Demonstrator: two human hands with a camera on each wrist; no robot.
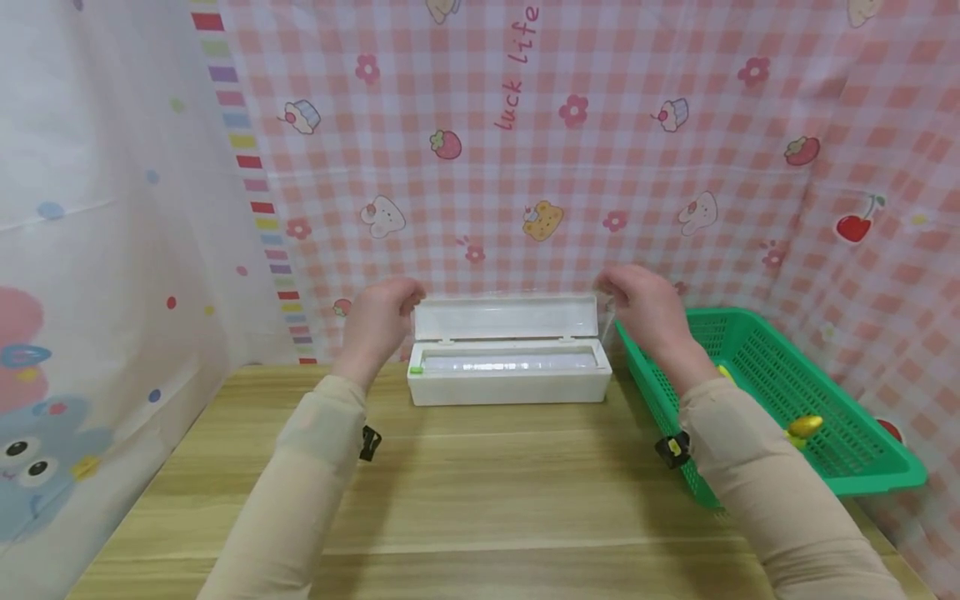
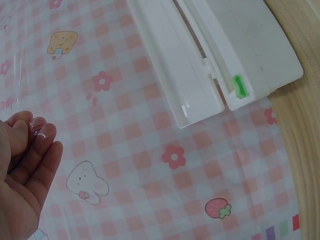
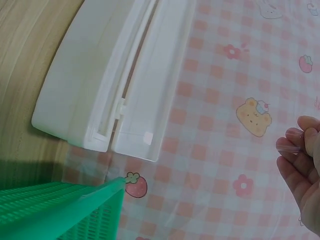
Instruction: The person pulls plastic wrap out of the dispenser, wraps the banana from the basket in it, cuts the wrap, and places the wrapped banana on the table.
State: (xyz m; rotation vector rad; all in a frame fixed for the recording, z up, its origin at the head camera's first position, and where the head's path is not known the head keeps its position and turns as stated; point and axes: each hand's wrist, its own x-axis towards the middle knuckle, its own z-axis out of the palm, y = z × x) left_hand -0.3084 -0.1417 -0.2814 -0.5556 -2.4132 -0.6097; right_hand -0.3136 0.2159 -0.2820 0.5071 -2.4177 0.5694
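A white cling film dispenser [image 1: 510,390] sits at the back of the table, its lid [image 1: 506,318] raised. Inside lies a shiny roll of film [image 1: 510,362], and a small green piece [image 2: 240,86] marks the left end. Above the dispenser's left end, my left hand [image 1: 382,321] pinches clear cling film between thumb and fingers. My right hand [image 1: 648,308], over the right end, pinches the film too; a strip of cling film [image 1: 607,321] hangs below its fingertips. Being transparent, the film's full outline is hard to make out between the hands.
A green perforated basket [image 1: 877,482] stands on the right, beneath my right forearm, with yellow items [image 1: 805,427] in it. Behind the table [image 1: 450,517] hangs a pink checked curtain [image 1: 480,183]; a white printed curtain [image 1: 112,233] hangs at the left.
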